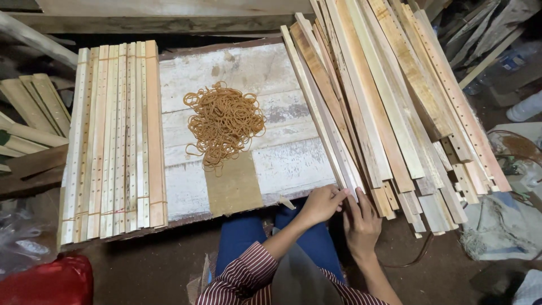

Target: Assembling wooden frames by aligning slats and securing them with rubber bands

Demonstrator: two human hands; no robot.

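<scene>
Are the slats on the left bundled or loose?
Bundled. The left slats lie flush side by side, with thin bands across them near both ends. The right pile is loose and fanned out.

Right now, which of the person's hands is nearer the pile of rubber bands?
Left. The left hand lies below and right of the rubber bands, at the loose slats' ends; the right hand is farther right.
</scene>
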